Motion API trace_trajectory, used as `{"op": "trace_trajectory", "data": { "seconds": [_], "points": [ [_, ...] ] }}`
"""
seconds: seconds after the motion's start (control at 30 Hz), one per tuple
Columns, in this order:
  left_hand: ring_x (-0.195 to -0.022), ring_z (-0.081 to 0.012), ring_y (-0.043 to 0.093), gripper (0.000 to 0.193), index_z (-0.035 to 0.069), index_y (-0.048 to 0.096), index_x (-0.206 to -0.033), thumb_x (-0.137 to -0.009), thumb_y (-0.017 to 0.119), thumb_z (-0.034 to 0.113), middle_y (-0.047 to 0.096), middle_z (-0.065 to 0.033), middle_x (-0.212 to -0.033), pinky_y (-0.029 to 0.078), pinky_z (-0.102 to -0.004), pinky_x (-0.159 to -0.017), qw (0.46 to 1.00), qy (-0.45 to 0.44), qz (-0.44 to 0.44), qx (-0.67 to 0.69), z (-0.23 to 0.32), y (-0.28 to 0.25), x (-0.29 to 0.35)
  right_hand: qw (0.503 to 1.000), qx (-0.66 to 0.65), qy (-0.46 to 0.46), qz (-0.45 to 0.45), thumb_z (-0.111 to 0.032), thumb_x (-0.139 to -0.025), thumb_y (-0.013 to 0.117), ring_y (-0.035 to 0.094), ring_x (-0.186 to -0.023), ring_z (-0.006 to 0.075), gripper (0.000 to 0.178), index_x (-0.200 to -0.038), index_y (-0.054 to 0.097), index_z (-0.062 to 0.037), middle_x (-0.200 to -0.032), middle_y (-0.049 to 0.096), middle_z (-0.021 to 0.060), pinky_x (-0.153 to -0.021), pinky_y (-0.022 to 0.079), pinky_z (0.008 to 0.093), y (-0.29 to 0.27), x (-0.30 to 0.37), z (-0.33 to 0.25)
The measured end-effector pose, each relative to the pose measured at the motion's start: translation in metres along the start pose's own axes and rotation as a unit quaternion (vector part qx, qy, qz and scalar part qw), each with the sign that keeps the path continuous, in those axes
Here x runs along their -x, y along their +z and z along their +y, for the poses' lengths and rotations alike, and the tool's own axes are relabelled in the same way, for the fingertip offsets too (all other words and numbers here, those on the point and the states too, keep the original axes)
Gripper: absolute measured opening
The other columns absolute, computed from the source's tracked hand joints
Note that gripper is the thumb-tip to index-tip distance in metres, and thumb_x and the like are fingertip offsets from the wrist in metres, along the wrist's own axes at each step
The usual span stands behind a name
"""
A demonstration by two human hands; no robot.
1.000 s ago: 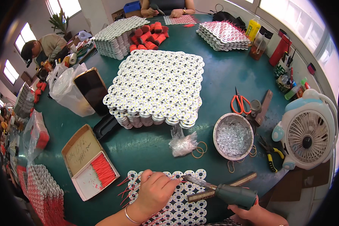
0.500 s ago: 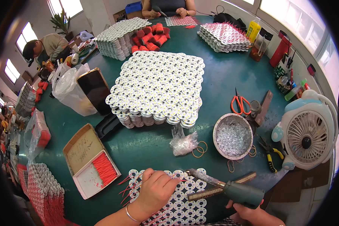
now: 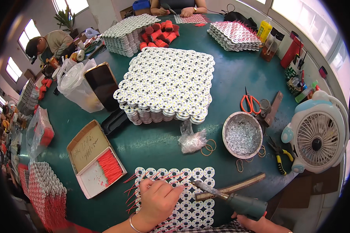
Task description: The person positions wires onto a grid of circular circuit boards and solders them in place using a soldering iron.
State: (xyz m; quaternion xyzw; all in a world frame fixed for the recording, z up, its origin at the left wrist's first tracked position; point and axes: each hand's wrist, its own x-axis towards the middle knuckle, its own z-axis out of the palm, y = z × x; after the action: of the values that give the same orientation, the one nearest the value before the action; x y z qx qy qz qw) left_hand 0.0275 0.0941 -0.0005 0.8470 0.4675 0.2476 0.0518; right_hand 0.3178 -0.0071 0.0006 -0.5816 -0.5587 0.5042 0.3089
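At the left of the green tabletop (image 3: 159,151), a shallow open cardboard box (image 3: 90,149) is seen, with thin red wires (image 3: 110,167) piled in its lower tray. Of the hands, the left hand (image 3: 158,198) is bunched narrow, its fingertips seemingly closed on one such wire. Beneath it, the flat panel of white ring-shaped circuit boards (image 3: 197,213) is laid at the near edge, with wires trailing from its left side. The panel is probably light, thin and fairly stiff, likely weak where the rings join; it is best held by its outer rings. The wires are probably soft and easily bent, best pinched near the end. A narrow wooden strip (image 3: 247,181) is placed at the panel's right edge. Above it, a dark green pistol-shaped soldering gun (image 3: 247,206) is gripped by the right hand (image 3: 256,223), its metal tip pointed at the left fingertips. Further right, black-and-yellow pliers (image 3: 279,161) are laid.
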Motion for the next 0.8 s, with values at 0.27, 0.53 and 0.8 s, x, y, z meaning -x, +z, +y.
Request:
{"op": "trace_trajectory", "data": {
  "seconds": [0.27, 0.53, 0.8],
  "points": [
    [-0.069, -0.0144, 0.050, 0.015, 0.014, 0.067, -0.083, -0.069, 0.065, 0.011, 0.045, 0.0027, -0.066, 0.032, -0.0339, -0.070, 1.000, -0.007, 0.004, 0.024, -0.004, 0.007, 0.006, 0.993, 0.041, -0.107, 0.036, -0.004, -0.069, 0.075, 0.063, -0.085, 0.0219, 0.050, -0.112, 0.051, 0.0053, -0.096, 0.064, 0.0161, -0.074, 0.051, 0.0328, 0.010, -0.012, -0.016],
    [-0.067, -0.0168, 0.048, 0.022, 0.013, 0.068, -0.081, -0.060, 0.070, 0.007, 0.046, 0.0019, -0.067, 0.032, -0.0353, -0.070, 0.999, -0.006, 0.007, 0.050, -0.005, 0.010, 0.005, 0.996, 0.018, -0.082, -0.012, -0.006, -0.071, 0.074, 0.064, -0.089, 0.0223, 0.055, -0.117, 0.046, 0.0056, -0.099, 0.064, 0.0158, -0.078, 0.051, 0.0320, 0.010, -0.015, -0.009],
    [-0.068, -0.0166, 0.048, 0.021, 0.013, 0.067, -0.082, -0.061, 0.070, 0.007, 0.046, 0.0018, -0.067, 0.032, -0.0352, -0.070, 0.998, -0.009, 0.006, 0.054, -0.005, 0.010, 0.005, 0.997, 0.022, -0.071, 0.000, -0.007, -0.072, 0.073, 0.064, -0.089, 0.0225, 0.049, -0.113, 0.050, 0.0048, -0.096, 0.065, 0.0163, -0.076, 0.051, 0.0324, 0.011, -0.018, -0.019]
  ]
}}
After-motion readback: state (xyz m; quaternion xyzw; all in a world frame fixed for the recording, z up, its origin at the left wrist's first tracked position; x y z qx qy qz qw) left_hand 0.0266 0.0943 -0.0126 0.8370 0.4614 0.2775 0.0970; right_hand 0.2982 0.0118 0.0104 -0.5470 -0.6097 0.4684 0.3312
